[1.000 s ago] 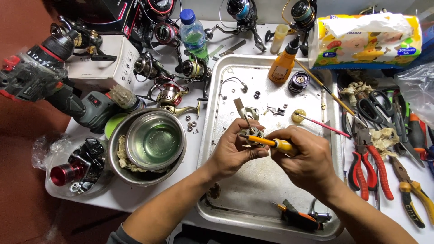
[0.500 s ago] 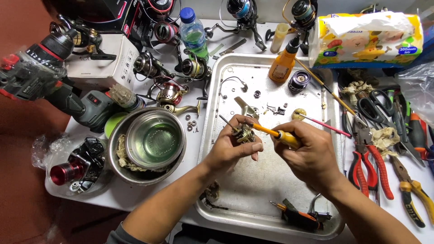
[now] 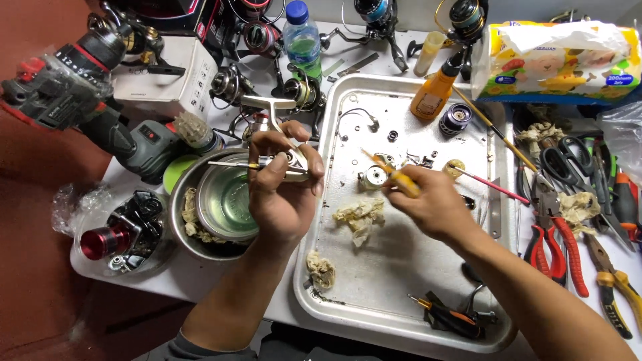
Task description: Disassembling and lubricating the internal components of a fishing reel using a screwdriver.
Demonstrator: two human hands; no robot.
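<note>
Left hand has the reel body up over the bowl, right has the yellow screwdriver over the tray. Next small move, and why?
Probably bring the yellow-handled screwdriver across to the reel body. The left hand holds it above the steel bowl, while the right hand sits apart over the metal tray, tip aimed at nothing on the reel.

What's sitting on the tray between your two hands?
In the head view, a crumpled greasy rag lies on the metal tray between the left hand and right hand.
</note>
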